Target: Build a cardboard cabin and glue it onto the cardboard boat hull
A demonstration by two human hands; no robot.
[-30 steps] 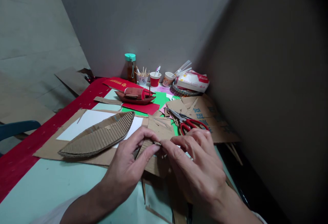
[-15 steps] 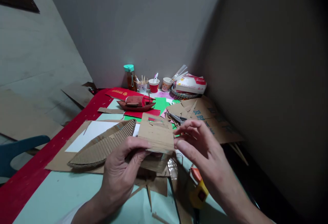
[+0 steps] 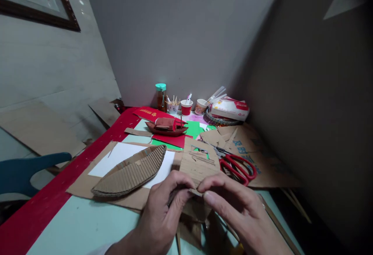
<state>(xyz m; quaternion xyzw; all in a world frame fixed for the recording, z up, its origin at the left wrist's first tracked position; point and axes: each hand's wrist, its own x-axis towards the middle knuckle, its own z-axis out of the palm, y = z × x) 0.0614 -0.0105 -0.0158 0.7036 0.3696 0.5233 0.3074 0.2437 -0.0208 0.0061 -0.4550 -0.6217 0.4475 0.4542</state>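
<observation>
Pinching the card's (image 3: 201,167) near edge between left fingers (image 3: 178,180), bending the knuckles over the top and setting the thumb below. Now pinching that edge with right fingers (image 3: 224,183) too, just beside the left, after hanging open at the card's side half a second ago. So, by the look of it, working the edge with both hands rather than only steadying with one; perhaps folding or pressing, but hiding too much behind the fingers for telling which. Keeping the card right at the fingers, stretching a cut-out panel away beyond them and dropping another face below. Showing green through the openings.

Leaving the scissors (image 3: 239,167) just beyond the right fingers, now baring the red handles again with the right hand sitting lower. Leaving the hull (image 3: 131,175) to the left of the fingers and apart from them, lying partly over white paper (image 3: 100,161) on the surface (image 3: 81,220). Farther beyond the fingers, keeping the red boat (image 3: 167,126), then the bottle (image 3: 161,95), all untouched.
</observation>
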